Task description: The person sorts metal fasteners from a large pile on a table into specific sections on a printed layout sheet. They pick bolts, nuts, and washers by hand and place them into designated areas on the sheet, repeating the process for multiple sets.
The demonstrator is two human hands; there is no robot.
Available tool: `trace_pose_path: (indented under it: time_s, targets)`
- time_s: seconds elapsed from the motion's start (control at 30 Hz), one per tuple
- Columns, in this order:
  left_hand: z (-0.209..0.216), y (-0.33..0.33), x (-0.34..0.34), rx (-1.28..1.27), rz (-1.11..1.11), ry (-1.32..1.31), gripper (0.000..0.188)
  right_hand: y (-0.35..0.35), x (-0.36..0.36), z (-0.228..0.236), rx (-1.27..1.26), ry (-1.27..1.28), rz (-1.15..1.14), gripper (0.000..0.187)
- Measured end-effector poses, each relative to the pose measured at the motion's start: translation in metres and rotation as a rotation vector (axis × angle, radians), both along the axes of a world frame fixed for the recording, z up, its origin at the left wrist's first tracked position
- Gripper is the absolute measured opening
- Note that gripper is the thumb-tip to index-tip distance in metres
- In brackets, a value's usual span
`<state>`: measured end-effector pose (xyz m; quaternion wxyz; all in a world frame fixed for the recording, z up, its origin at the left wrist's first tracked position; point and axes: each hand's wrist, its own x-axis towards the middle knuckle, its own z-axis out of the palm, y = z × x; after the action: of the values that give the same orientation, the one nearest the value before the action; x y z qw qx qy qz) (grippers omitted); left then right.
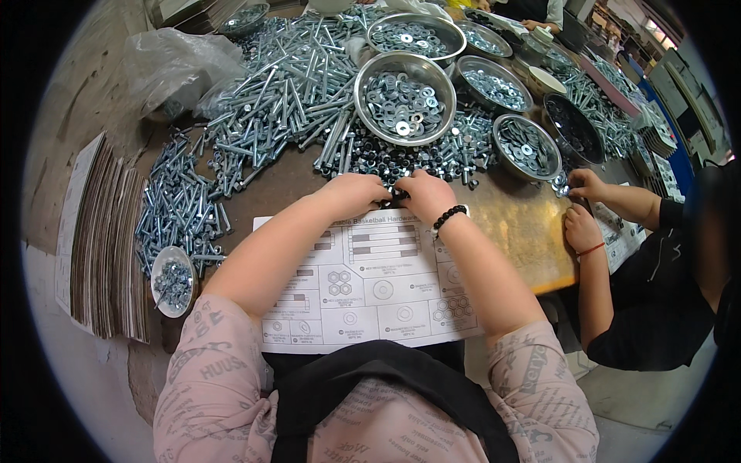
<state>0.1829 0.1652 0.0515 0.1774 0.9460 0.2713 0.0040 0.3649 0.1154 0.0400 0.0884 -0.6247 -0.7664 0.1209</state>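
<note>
On the brown desk [282, 191], the person's left hand [351, 193] and right hand [428, 199] meet just beyond the far edge of a white paper sheet printed with grey hardware drawings [363, 297]. The near end of the sheet lies against the person's front and covers the desk's near edge there.

Both hands are at the near side of a heap of small dark and silver nut-like metal pieces [370, 157]. The left grip is curled, with its fingers bent inward; the right grip points down, its fingertips near the left's. A few dark pieces show between them, but whether either hand has hold of one, I cannot tell.

Beyond the heap stands a round shiny steel bowl filled with flat silver washers [401, 140]. Long silver bolts [285, 92] spread toward the desk's far left corner, and a small oval white bowl of little metal parts [171, 313] sits by its left edge. At the right edge works a co-worker in a black top [644, 328].

The step in hand looks like picking or sorting small pieces by fingertip. The next move probably calls for a light pinch that parts single pieces from their neighbours without scattering the heap.
</note>
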Motion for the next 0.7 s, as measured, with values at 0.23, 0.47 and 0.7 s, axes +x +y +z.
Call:
trace_pose_path:
  time_s: [0.23, 0.47, 0.7]
  targets:
    - [-0.004, -0.007, 0.018, 0.091, 0.007, 0.09, 0.023, 0.007, 0.006, 0.001, 0.026, -0.129, 0.114, 0.02]
    - [-0.013, 0.006, 0.014, 0.152, -0.2, 0.121, 0.02, 0.005, 0.005, 0.009, -0.049, -0.155, 0.17, 0.019]
    - [-0.006, 0.006, 0.002, 0.414, -0.235, 0.028, 0.01, 0.003, 0.01, 0.004, 0.024, -0.199, 0.261, 0.014]
